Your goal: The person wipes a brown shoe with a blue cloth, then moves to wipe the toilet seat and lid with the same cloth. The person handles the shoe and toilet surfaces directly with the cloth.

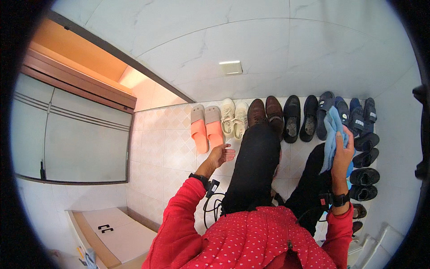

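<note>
My right hand [342,151] grips a light blue cloth [331,143], which hangs over my knee and partly covers a dark slide sandal [325,101]. Nothing is in my left hand [222,155]; its fingers are apart, just below the heels of the orange and grey slippers [201,134]. Along the wall stand cream lace-up sneakers [227,114], brown leather shoes [256,112] and black slip-on shoes [291,117]. My knee hides part of the brown pair. Farther right are more dark slides [356,121] with white lettering.
Several black shoes [365,176] line the right wall. Something bright blue [350,169] shows behind my right hand. A black cable [205,212] hangs by my left wrist. To the left are a glass sliding door [87,134] and a low white cabinet [111,232].
</note>
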Available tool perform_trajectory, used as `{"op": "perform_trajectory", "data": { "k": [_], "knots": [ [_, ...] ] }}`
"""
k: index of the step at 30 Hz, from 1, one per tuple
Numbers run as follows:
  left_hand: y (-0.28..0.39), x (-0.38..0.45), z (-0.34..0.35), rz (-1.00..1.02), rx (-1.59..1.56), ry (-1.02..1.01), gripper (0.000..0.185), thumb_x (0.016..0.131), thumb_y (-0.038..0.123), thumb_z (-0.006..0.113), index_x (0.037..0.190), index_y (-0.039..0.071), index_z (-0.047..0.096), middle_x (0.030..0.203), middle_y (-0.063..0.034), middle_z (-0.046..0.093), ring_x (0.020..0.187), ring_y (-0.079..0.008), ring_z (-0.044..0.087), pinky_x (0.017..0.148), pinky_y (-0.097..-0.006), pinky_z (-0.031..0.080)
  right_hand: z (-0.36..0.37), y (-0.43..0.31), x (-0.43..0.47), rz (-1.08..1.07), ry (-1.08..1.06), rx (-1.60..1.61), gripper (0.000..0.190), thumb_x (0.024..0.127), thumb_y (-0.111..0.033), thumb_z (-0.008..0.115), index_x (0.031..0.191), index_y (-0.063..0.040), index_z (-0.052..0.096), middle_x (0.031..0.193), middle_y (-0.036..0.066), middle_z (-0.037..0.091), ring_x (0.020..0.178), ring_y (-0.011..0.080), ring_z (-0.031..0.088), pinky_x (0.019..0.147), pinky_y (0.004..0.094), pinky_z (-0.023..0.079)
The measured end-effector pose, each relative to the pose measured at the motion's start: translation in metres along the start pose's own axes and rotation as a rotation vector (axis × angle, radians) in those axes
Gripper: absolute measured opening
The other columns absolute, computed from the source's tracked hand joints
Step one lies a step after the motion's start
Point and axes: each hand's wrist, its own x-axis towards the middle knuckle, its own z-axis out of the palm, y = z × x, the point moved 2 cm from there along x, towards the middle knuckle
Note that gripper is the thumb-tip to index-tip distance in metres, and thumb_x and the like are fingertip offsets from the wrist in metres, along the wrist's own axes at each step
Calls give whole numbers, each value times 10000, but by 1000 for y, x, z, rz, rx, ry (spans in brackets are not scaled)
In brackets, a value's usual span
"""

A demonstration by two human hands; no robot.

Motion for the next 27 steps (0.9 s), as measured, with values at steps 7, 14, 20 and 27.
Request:
{"op": "perform_trajectory", "data": {
  "k": [7,14,20,27],
  "knots": [
    [12,-31,-26,94,-21,91,416,1028,289,427,1353,32,466,1136,-199,645,998,-322,648,899,-450,543,36,-34,-30,-448,-206,-237,275,871,-116,682,1140,-70,651,1087,146,664,993,325,648,873,391,503],
    [17,-34,1,33,51,101,413,1024,296,459,1345,37,474,1151,-195,624,1028,-324,635,924,-445,529,16,-35,-29,-514,-314,-209,287,813,-109,711,1093,-99,648,1074,124,675,961,332,641,842,408,511],
    [-3,27,10,-31,193,53,281,1005,284,475,1119,99,652,1016,-60,679,887,-197,628,794,-361,511,8,-24,-21,-534,-369,-127,308,796,-117,731,1092,-99,645,1085,153,672,932,342,640,795,433,515],
    [-1,16,-20,109,317,115,315,1006,298,481,1175,95,653,1009,-35,690,875,-166,652,764,-319,524,52,-25,5,-520,-588,10,342,766,-103,738,1089,-97,627,1100,167,664,927,343,645,779,457,521]
  ]
}}
